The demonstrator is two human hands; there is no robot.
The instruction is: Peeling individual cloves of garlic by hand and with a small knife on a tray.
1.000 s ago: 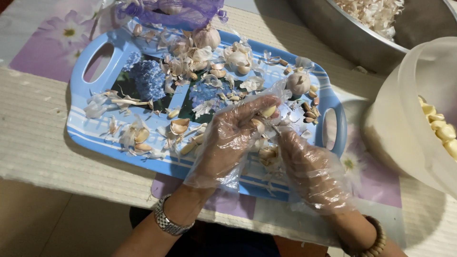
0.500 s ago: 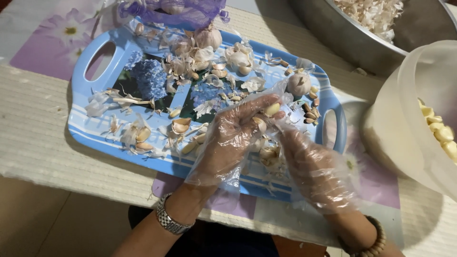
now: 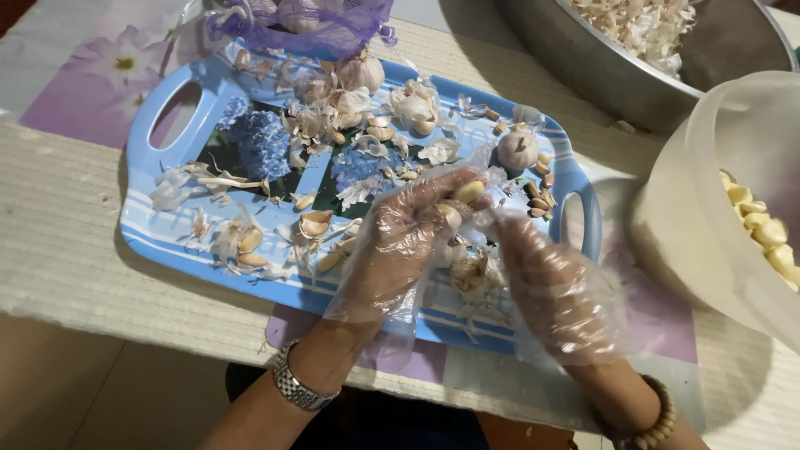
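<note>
1 head view looks steeply down, close over the tray [image 3: 158,233] at table edge

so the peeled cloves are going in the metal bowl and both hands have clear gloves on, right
Not quite. In the head view the peeled cloves lie in the white plastic tub; the metal bowl holds papery skins. The left hand and right hand do wear clear gloves.

Bare tray [image 3: 158,229] on the left gives room (few skins); plastic bowl [image 3: 708,192] crowds the right.
</note>
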